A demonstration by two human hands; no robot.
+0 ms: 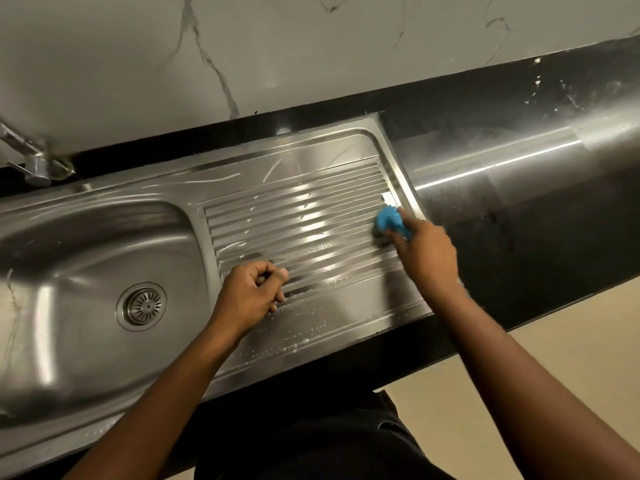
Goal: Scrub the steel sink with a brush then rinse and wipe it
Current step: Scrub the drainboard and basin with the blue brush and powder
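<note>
The steel sink (86, 244) has a bowl on the left with a round drain (142, 305) and a ribbed drainboard (298, 216) on the right, wet with droplets and suds. My right hand (427, 251) grips a blue brush (391, 221) pressed on the drainboard's far right ribs, near its rim. My left hand (254, 292) rests as a loose fist on the drainboard's near left part, with nothing seen in it.
A chrome tap (33, 157) stands at the back left against the marbled white wall (242, 46). Black countertop (519, 202) runs to the right of the sink, wet and reflective. Beige floor (554, 358) shows below the counter's front edge.
</note>
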